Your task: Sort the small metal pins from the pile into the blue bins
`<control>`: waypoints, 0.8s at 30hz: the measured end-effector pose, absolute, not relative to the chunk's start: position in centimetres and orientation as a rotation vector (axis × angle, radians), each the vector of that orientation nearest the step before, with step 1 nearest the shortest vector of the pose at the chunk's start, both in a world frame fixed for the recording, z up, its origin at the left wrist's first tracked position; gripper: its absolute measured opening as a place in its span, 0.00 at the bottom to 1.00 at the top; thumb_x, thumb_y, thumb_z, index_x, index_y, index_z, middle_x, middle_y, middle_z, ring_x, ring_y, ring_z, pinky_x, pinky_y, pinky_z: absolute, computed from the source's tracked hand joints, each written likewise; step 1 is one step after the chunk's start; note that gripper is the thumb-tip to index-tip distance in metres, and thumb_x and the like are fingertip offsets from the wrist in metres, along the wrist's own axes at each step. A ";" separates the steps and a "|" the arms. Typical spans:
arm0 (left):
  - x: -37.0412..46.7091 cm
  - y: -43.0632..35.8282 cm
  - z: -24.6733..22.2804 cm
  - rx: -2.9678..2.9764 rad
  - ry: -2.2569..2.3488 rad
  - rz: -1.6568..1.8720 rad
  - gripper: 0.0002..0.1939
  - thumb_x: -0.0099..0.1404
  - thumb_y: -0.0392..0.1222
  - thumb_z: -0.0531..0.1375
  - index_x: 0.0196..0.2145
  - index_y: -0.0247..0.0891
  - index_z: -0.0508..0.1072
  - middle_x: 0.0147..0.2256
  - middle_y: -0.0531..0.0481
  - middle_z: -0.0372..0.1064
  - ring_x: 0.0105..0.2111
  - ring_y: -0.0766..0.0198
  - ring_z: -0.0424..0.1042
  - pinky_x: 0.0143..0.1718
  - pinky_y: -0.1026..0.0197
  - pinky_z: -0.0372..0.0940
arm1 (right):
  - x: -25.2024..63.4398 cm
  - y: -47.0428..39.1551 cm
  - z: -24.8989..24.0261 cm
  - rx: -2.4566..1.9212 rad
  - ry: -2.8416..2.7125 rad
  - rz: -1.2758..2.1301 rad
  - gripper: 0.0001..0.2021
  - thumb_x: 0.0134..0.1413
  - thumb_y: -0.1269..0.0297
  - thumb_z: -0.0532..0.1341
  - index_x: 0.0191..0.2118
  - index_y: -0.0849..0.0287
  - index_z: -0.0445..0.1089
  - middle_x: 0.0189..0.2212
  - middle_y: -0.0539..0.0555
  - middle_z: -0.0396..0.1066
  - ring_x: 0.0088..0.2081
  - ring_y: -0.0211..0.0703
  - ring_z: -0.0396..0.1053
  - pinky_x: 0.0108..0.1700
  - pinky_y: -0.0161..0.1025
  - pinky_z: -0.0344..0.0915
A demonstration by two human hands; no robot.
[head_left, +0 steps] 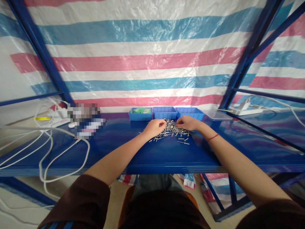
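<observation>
While both bare hands are bent over the pile of thin metal pins point(170, 128), the step in hand seems to be the sorting or picking of these small pieces by fingertips. The left hand point(155, 127) is at the left side of the pile, with its thumb and fingers curled close together; the right hand point(187, 122) is at the right side, its fingers also curled, tips toward the pins. Whether either hand grasps a pin, I cannot tell at this size. The pile lies on the blue table point(107, 152), just before three blue bins point(164, 116), and a few loose pins point(183, 142) lie nearer to the front edge. In my judgement, the next move calls for a light pinch, separating one pin without scattering its neighbours.
</observation>
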State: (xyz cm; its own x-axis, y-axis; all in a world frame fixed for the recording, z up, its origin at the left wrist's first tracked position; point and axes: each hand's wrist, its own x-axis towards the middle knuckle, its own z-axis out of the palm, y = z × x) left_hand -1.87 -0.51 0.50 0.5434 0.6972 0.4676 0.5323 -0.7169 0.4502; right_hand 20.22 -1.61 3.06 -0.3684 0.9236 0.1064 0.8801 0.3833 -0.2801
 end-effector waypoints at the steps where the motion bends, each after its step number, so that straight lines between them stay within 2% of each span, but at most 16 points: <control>1: -1.8 -0.6 0.5 2.529 1.028 0.927 0.13 0.62 0.43 0.52 0.36 0.38 0.76 0.35 0.48 0.74 0.34 0.63 0.71 0.38 0.63 0.63 | 20.1 -1.7 3.0 -1.600 -2.397 0.220 0.09 0.48 0.62 0.56 0.25 0.58 0.72 0.21 0.51 0.71 0.24 0.40 0.66 0.27 0.36 0.58; 4: -1.8 -0.8 0.7 2.535 1.032 0.918 0.13 0.62 0.43 0.52 0.36 0.38 0.76 0.35 0.48 0.74 0.34 0.63 0.71 0.38 0.63 0.63 | 20.0 -1.9 2.9 -1.591 -2.373 0.087 0.07 0.49 0.67 0.55 0.26 0.59 0.70 0.23 0.54 0.71 0.25 0.42 0.66 0.29 0.38 0.58; 8: -1.6 -1.0 0.6 2.525 1.016 0.926 0.12 0.61 0.42 0.53 0.37 0.37 0.75 0.36 0.48 0.74 0.35 0.63 0.71 0.40 0.62 0.63 | 20.1 -2.4 3.3 -1.542 -2.306 -0.015 0.06 0.51 0.68 0.54 0.29 0.59 0.68 0.24 0.55 0.71 0.26 0.42 0.66 0.31 0.39 0.59; 13: -1.4 -1.2 0.7 2.505 0.942 0.990 0.17 0.62 0.47 0.55 0.44 0.37 0.72 0.38 0.46 0.73 0.36 0.63 0.71 0.41 0.61 0.63 | 18.5 -3.3 4.1 -1.232 -2.171 0.258 0.05 0.49 0.63 0.58 0.30 0.58 0.67 0.28 0.53 0.71 0.30 0.41 0.67 0.34 0.39 0.63; 19: -1.1 -1.5 1.0 2.532 0.893 1.071 0.14 0.64 0.46 0.52 0.32 0.35 0.73 0.30 0.49 0.70 0.32 0.64 0.68 0.37 0.63 0.61 | 16.4 -3.6 3.9 -0.990 -1.874 0.583 0.15 0.42 0.56 0.65 0.35 0.58 0.67 0.28 0.52 0.69 0.31 0.40 0.67 0.37 0.41 0.65; 24: -0.7 -1.7 0.7 2.417 0.864 1.082 0.16 0.65 0.48 0.51 0.35 0.36 0.73 0.30 0.51 0.71 0.30 0.66 0.67 0.34 0.65 0.60 | 15.9 -3.7 3.8 -1.018 -1.775 0.571 0.14 0.42 0.54 0.64 0.30 0.60 0.68 0.26 0.52 0.69 0.29 0.38 0.66 0.36 0.41 0.65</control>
